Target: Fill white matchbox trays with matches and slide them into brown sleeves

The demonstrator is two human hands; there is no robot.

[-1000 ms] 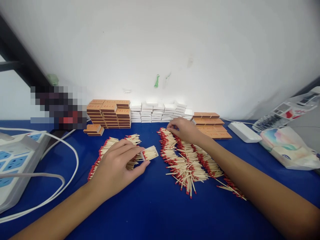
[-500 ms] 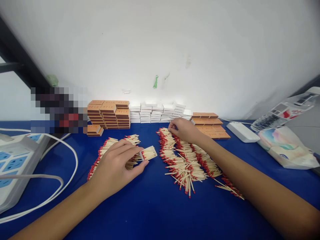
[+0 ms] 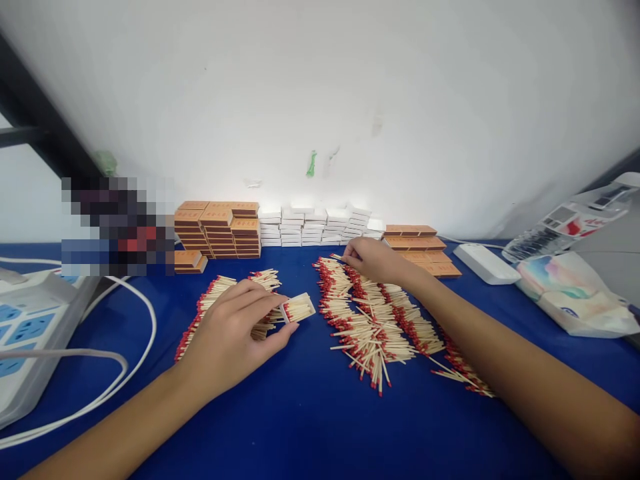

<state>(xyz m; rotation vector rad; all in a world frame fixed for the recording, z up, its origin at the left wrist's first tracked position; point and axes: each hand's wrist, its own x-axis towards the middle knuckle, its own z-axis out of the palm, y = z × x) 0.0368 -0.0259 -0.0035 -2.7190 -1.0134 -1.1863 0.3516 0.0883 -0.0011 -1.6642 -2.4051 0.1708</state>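
Note:
My left hand (image 3: 235,333) pinches a small white matchbox tray (image 3: 299,308) partly filled with red-tipped matches, resting on the blue table over a left pile of matches (image 3: 220,297). My right hand (image 3: 375,259) reaches to the far end of a long right pile of matches (image 3: 373,320), fingers pinched on a few matches there. Both forearms lie low over the table.
Orange matchbox sleeves (image 3: 217,228) and white trays (image 3: 313,225) are stacked along the wall, with more orange sleeves (image 3: 420,250) on the right. A power strip (image 3: 30,327) with white cables (image 3: 125,360) lies left; a white device (image 3: 485,263) and plastic packets (image 3: 575,293) lie right.
My right hand has shifted slightly right and back at the far end of the right pile. My left hand and the tray have stayed in place.

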